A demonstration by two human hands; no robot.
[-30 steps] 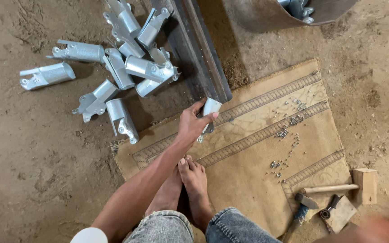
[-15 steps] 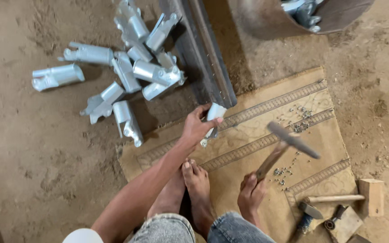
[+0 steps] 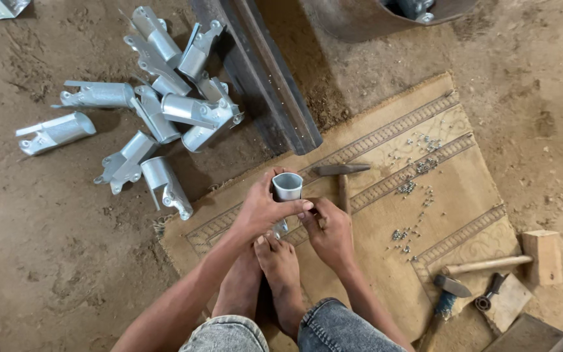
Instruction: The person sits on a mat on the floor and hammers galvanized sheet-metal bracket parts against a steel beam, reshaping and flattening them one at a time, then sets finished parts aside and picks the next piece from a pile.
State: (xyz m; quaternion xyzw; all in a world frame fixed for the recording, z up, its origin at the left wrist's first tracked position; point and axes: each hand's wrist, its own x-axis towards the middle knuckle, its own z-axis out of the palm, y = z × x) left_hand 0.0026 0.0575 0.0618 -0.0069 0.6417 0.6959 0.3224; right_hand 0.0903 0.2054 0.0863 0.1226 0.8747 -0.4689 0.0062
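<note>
The left hand (image 3: 262, 212) is wrapping its fingers (image 3: 298, 206) around a small upright metal tube (image 3: 287, 186), clamping it above the bare feet (image 3: 280, 270). The right hand (image 3: 329, 231) is pressing just beside it, fingers curled together near the tube's lower end. A hammer (image 3: 340, 173) is lying on the woven mat (image 3: 386, 215) just behind, and similar metal pieces (image 3: 154, 124) are lying piled on the dirt floor (image 3: 47, 248).

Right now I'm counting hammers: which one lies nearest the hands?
The hammer on the mat, just beyond the right hand; the other hammer lies at the mat's far right corner.
</note>
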